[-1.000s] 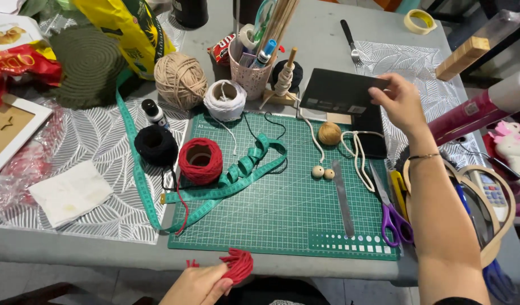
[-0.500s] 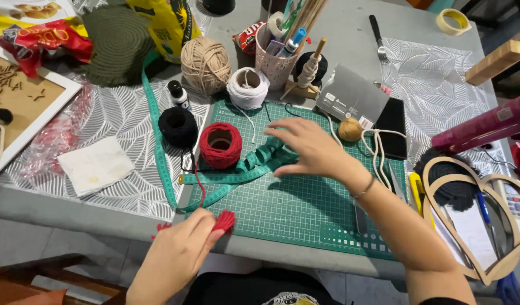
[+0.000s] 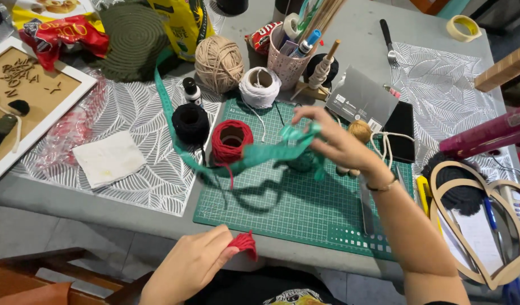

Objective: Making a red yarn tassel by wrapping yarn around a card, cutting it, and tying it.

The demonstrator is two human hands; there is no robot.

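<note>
Right hand (image 3: 340, 140) pinches green tape measure (image 3: 271, 149), lifted above green cutting mat (image 3: 305, 214), mid-desk. Left hand (image 3: 192, 262) grips red yarn bundle (image 3: 246, 244) at near desk edge. Advice: raise tape slowly, clear of red spool (image 3: 232, 138).

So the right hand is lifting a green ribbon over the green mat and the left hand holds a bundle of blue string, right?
Not quite: the head view shows the left hand holding a bundle of red string, not blue. The right hand does lift the green ribbon over the green mat.
</note>
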